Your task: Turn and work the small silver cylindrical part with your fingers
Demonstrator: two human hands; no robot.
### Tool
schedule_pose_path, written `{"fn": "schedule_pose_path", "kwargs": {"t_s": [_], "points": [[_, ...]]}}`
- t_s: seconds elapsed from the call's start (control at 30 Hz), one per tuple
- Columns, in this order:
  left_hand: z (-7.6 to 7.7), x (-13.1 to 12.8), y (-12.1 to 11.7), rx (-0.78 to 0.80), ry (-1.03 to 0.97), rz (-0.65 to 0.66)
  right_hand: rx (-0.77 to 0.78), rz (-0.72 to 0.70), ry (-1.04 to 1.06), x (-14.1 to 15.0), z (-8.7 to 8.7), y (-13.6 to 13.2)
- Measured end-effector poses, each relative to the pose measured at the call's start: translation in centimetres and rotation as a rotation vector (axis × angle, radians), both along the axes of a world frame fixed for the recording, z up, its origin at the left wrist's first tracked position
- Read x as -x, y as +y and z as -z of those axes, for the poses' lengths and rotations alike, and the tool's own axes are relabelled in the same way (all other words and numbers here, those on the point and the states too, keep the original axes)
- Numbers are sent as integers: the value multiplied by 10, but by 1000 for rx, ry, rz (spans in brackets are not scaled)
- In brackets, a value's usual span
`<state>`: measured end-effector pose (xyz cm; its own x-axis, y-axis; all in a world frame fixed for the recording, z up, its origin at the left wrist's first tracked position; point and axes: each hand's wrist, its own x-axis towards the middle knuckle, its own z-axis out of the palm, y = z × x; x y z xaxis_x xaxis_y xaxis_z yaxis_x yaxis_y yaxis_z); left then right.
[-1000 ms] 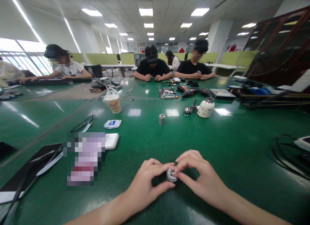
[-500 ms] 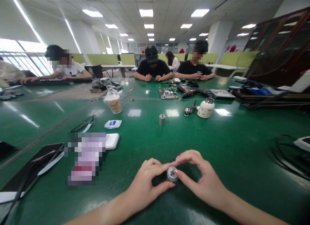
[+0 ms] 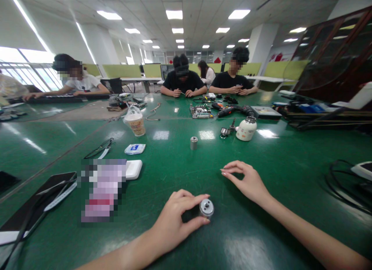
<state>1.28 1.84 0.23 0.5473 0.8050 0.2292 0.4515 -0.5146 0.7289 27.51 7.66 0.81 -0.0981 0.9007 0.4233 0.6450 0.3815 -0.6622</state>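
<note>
- Silver-grey metal cylinder (image 3: 206, 208), 1 item: upright on the glossy green table (image 3: 162, 169), end face up, dark openings showing in it.
- Bare left hand (image 3: 177, 213): at the cylinder's 9 o'clock, index finger and thumb pinching its sides, gap between the 2 digits bridged by the metal.
- Bare right hand (image 3: 222, 172): at 2 o'clock, apart from the cylinder, thumb and finger tips drawn close together; cannot tell whether anything is pinched.
- Smaller silver metal cylinder (image 3: 193, 143), 1 item: upright, near 12 o'clock, well apart from both hands.
- Rounded cream-white bottle (image 3: 246, 130) with metallic neck, 1 item: at 1 o'clock, dark metallic fittings (image 3: 225, 132) just beside it.
- Flat white plastic case (image 3: 134, 169) and white-and-blue soft packet (image 3: 135, 149): at 10 o'clock.
- Lidded patterned cup (image 3: 136, 126) in clear plastic bag: at 11 o'clock.
- Green circuit board (image 3: 201, 111): at 12 o'clock, farther out.
- Looped black cables (image 3: 334, 184): at 3 o'clock.
</note>
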Motion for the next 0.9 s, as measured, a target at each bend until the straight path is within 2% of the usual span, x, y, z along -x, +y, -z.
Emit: {"fn": "schedule_pose_path", "kwargs": {"t_s": [0.1,0.23,0.37,0.47,0.9], "points": [[1,0,0,-7,2,-2,38,-9,-17,-9,7,8],[2,0,0,-6,5,1,36,15,101,9,-8,-13],[1,0,-1,-15,1,4,42,-171,179,38,-26,-48],[1,0,0,-18,-15,11,28,-264,127,50,-29,-64],[2,-1,1,-39,-28,5,-60,-249,99,53,-24,-67]]}}
